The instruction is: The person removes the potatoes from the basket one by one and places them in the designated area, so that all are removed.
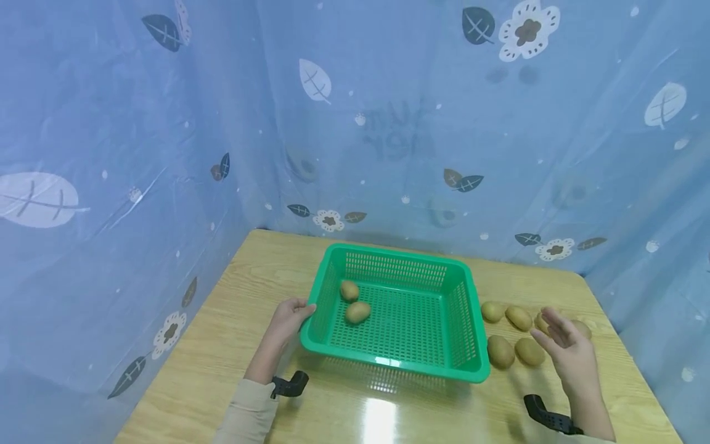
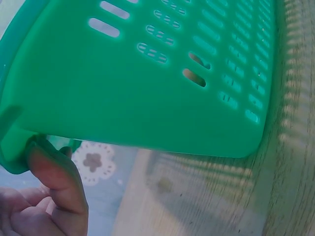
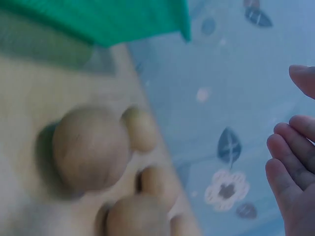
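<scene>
A green plastic basket [image 1: 388, 365] with slotted walls stands on the table, two potatoes [image 1: 357, 312] inside near its left end. At the basket's left rim my left hand [image 1: 287, 320] grips the edge; in the left wrist view the thumb [image 2: 59, 172] presses against the rim near a corner. My right hand [image 1: 574, 357] is held over the potatoes to the right of the basket, fingers extended and apart from the thumb, holding nothing. Several loose potatoes [image 1: 501, 352] lie there in two rough rows, some partly hidden by that hand.
The wooden table [image 1: 249, 271] has a blue patterned curtain [image 1: 388, 123] behind it and at both sides. A dark wrist mount [image 1: 291, 385] sits on each wrist. The nearest loose potatoes lie close beside the basket's right wall.
</scene>
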`<state>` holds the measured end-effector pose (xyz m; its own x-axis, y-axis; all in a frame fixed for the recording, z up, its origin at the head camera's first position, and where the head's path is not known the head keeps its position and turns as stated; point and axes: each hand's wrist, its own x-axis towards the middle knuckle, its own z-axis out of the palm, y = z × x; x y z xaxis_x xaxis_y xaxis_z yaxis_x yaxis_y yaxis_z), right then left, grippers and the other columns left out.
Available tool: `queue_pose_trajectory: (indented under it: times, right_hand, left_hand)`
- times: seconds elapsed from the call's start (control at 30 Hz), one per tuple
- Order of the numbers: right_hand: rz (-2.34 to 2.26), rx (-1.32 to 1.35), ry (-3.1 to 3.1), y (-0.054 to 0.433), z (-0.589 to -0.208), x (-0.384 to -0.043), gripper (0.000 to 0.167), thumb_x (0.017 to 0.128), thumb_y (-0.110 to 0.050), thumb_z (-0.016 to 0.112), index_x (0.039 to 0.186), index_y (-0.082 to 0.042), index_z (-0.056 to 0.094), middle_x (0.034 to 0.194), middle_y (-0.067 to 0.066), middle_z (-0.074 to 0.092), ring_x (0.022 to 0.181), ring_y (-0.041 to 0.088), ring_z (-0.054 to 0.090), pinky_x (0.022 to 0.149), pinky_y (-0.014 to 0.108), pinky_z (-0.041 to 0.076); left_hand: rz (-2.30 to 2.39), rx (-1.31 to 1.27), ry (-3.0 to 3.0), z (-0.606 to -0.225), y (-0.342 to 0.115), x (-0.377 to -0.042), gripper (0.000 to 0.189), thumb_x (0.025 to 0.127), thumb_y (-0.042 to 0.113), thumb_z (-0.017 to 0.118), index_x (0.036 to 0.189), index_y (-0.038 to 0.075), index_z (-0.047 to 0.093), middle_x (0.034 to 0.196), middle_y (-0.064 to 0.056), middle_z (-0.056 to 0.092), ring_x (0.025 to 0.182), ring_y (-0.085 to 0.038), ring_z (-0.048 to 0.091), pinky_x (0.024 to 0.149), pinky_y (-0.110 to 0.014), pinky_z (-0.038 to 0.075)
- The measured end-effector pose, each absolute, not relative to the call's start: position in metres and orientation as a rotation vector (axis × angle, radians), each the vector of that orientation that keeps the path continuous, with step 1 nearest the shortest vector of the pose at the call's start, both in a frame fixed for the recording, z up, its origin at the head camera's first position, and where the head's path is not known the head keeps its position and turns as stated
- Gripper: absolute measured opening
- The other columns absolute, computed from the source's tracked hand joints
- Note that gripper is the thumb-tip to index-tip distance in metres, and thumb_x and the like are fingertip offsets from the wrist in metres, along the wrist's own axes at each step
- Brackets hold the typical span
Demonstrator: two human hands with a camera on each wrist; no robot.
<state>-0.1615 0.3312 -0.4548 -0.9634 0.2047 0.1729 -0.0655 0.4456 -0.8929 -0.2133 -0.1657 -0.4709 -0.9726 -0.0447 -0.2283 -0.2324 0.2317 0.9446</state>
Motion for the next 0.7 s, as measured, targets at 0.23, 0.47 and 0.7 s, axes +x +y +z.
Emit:
queue_pose_trajectory:
  times: [0.23,0.47,0.7]
  right_hand:
    - [1.773,0.079,-2.239,0.302,-0.440,-0.167,0.055,0.092,-0.004,0.060,0.143,-0.003,0.038,0.133,-0.013,0.051,0.116,-0.010,0.046,0.092,0.003,0.036]
    - [1.746,0.148,-2.323,0.272,-0.417,-0.185,0.054,0.093,-0.012,0.060,0.143,-0.008,0.040,0.142,-0.004,0.048,0.119,-0.006,0.046,0.091,0.004,0.038]
    - [1.849,0.334,-2.290,0.234,-0.401,-0.222,0.051,0.094,-0.013,0.060,0.141,-0.006,0.042,0.142,0.008,0.047,0.123,0.001,0.047,0.094,0.009,0.040]
  left_hand:
    - [1.806,-0.241,2.377,-0.470,-0.169,-0.214,0.035,0.096,0.018,0.054,0.118,-0.010,0.056,0.105,-0.019,0.064,0.087,-0.019,0.065,0.074,-0.030,0.054]
    - [1.826,-0.267,2.343,-0.470,-0.168,-0.213,0.036,0.096,0.019,0.054,0.121,-0.008,0.055,0.106,-0.019,0.063,0.090,-0.020,0.065,0.076,-0.031,0.054]
    - [1.861,-0.265,2.326,-0.472,-0.166,-0.213,0.037,0.096,0.019,0.054,0.121,-0.009,0.054,0.104,-0.019,0.063,0.087,-0.018,0.064,0.074,-0.029,0.053]
